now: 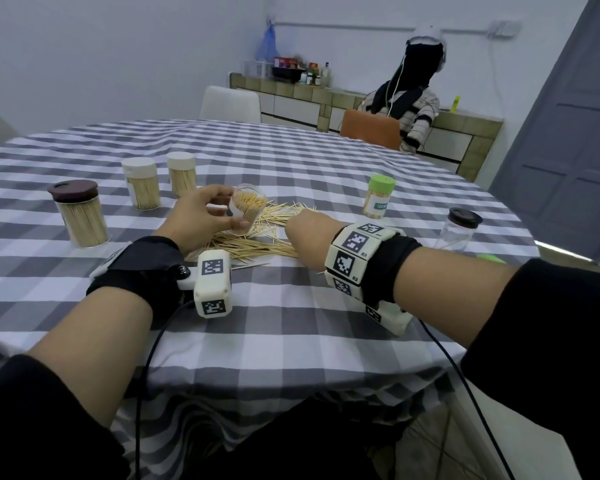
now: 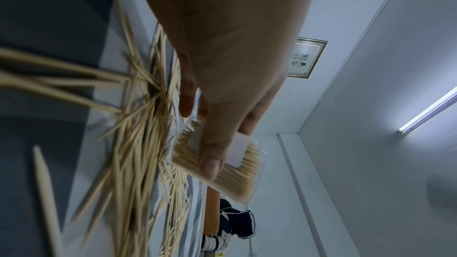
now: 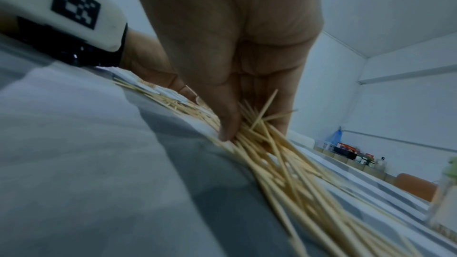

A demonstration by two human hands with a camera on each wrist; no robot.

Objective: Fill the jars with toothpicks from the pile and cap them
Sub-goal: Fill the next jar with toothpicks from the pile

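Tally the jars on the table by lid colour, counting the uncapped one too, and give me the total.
Brown or dark lid: 2, one full at the left, one nearly empty at the right
White lid: 2
Green lid: 1
No lid: 1, held tilted over the pile by the left hand; jar
Total: 6 jars

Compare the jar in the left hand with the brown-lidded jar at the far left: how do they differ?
The held jar has no lid; the brown-lidded jar is capped. The held jar is tilted above the pile, gripped by the left hand; the brown-lidded jar stands upright on the table, untouched. The held jar carries a white label; none shows on the brown-lidded jar. Both are clear and packed with toothpicks.
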